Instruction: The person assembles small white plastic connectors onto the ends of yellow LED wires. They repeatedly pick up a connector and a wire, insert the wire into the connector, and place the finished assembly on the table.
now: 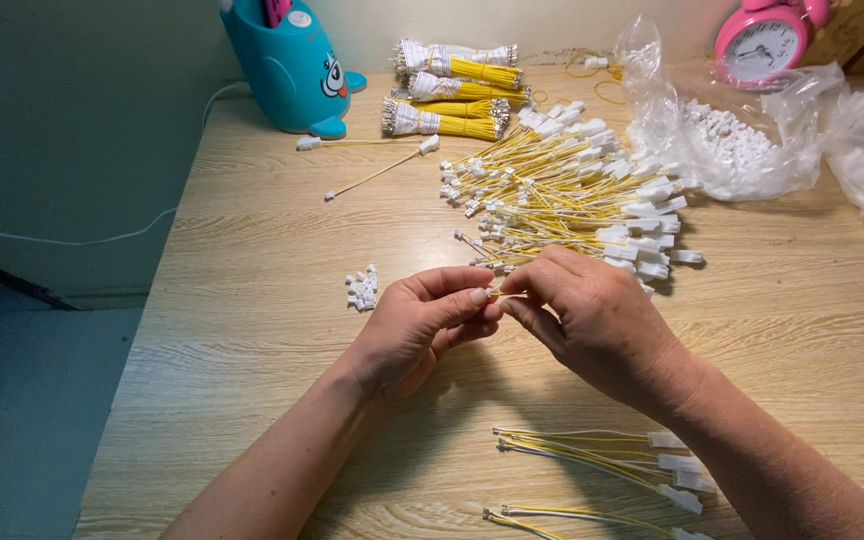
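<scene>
1. Left hand [417, 325] and right hand [582, 310] meet at the middle of a wooden table [252, 260], fingertips pressed together, pinching one thin yellow wire [505, 294] between them.
2. Just beyond lies a loose pile of yellow wires with white connectors [562, 195].
3. Small white connectors [362, 290] sit left of the hands.
4. Near the right forearm lie a few finished wires [592, 455].

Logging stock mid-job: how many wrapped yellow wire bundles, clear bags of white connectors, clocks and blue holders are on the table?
Wrapped yellow wire bundles: 3
Clear bags of white connectors: 2
Pink clock: 1
Blue holder: 1
Total: 7
The loose wire pile is too tangled to count.
</scene>
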